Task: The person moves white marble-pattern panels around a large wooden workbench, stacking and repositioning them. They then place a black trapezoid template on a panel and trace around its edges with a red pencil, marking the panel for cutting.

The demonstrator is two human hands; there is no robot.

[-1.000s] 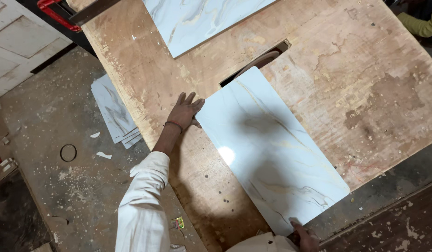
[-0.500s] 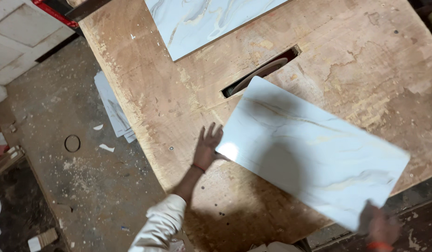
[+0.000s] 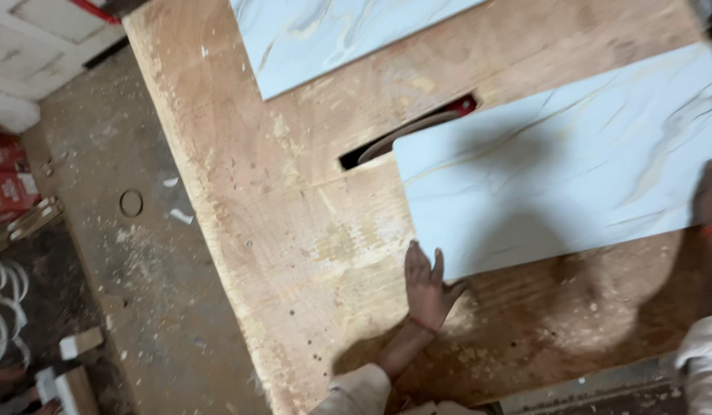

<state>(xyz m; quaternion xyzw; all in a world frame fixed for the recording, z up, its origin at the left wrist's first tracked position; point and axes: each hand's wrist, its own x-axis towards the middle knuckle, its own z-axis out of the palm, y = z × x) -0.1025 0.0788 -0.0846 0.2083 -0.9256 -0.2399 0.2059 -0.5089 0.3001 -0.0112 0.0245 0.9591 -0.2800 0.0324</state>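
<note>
Resting flat on the plywood worktop (image 3: pixel 241 215), the left hand (image 3: pixel 427 288) lies open with fingers spread, its thumb touching the near corner of a white marble-patterned tile (image 3: pixel 556 165). This tile lies flat on the worktop, its left end just beside a slot (image 3: pixel 406 131) in which a curved saw blade shows. At the frame's right edge, the right hand (image 3: pixel 710 192) rests on the tile's near edge; blur prevents telling whether its grip is closed. A second marbled tile (image 3: pixel 333 34) lies at the far side of the worktop, well apart. Dusty floor (image 3: pixel 118 253) lies to the left, with a small ring (image 3: pixel 131 203) on it.
</note>
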